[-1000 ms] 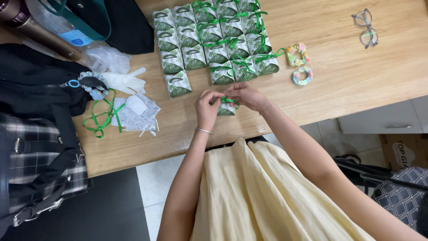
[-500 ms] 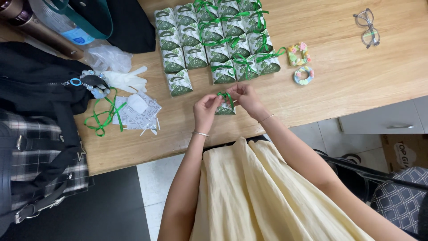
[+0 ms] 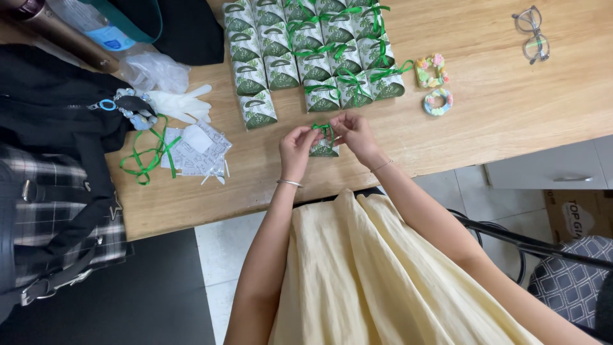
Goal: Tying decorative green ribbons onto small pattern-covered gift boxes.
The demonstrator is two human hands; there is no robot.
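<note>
Two hands meet over one small green-and-white gift box (image 3: 324, 149) near the front edge of the wooden table (image 3: 511, 108), seen from the head camera looking down. The left hand (image 3: 297, 144) pinches one end of the green ribbon (image 3: 323, 130) on top of the box, thumb and forefinger closed narrow on it; a thin bracelet sits on that wrist. The right hand (image 3: 353, 131) pinches the other end of the ribbon in the same way, fingers closed on it. The box rests on the table between and just below the two hands.

Just beyond the hands stand rows of matching boxes (image 3: 306, 48), those nearer the right hand tied with green bows, those nearer the left hand plain. Well off to the right of the right hand lie two small pastel rings (image 3: 434, 86), and farther still a pair of glasses (image 3: 533, 35). To the left of the left hand lie a flat stack of unfolded box sheets (image 3: 195, 150), loose green ribbon (image 3: 148, 153) and white gloves (image 3: 179, 102), next to a dark bag (image 3: 57, 102).
</note>
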